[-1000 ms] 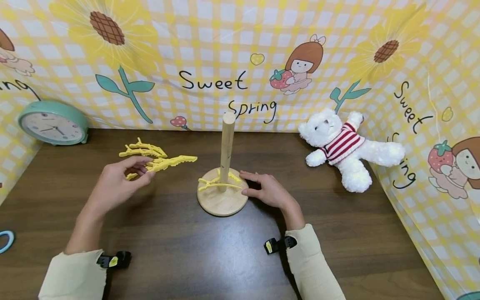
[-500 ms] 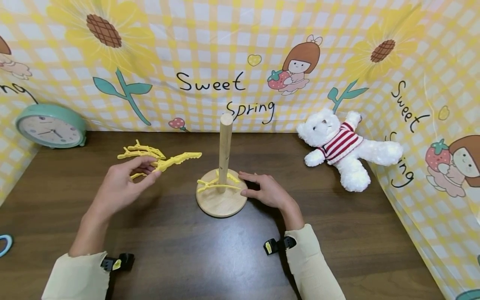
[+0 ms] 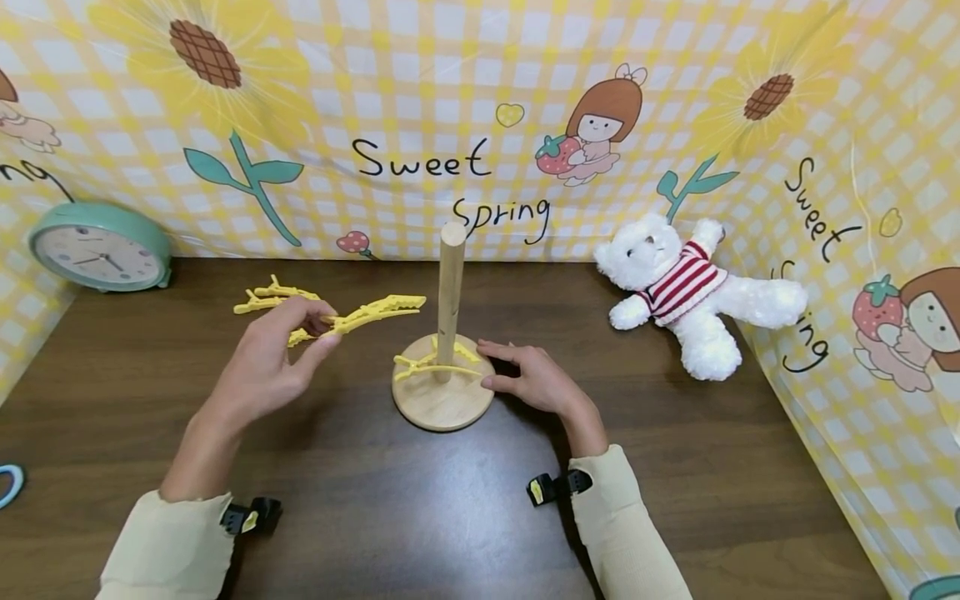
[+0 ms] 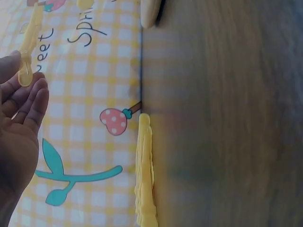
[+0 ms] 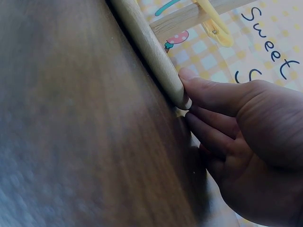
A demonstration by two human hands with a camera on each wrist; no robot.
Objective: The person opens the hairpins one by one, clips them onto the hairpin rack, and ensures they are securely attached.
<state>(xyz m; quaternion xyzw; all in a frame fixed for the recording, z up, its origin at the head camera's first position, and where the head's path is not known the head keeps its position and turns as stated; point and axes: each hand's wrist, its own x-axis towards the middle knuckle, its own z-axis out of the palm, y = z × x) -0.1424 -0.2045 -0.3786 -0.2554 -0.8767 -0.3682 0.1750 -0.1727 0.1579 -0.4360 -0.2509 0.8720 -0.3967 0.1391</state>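
My left hand [image 3: 262, 358] pinches a long yellow alligator hair clip [image 3: 385, 308] by its tail between thumb and fingers, raised above the table. Its toothed end points right, toward the wooden post [image 3: 450, 283]. That post rises upright from a round wooden base [image 3: 442, 410]. More yellow clips [image 3: 457, 370] lie on the base around the foot of the post. At the base's right edge my right hand [image 3: 536, 379] holds the rim; the right wrist view shows the thumb [image 5: 208, 92] on it and fingers curled below. Behind my left hand lie other yellow clips [image 4: 146, 175], partly hidden.
A green alarm clock [image 3: 101, 247] stands at the back left. A white teddy bear [image 3: 708, 292] in a striped shirt lies at the back right. A blue ring-shaped handle [image 3: 11, 485] shows at the left edge. Patterned cloth [image 3: 420, 83] walls the table.
My left hand has moved right with the hair clip, bringing its tip close to the post in the head view. My right hand has stayed on the base's rim.
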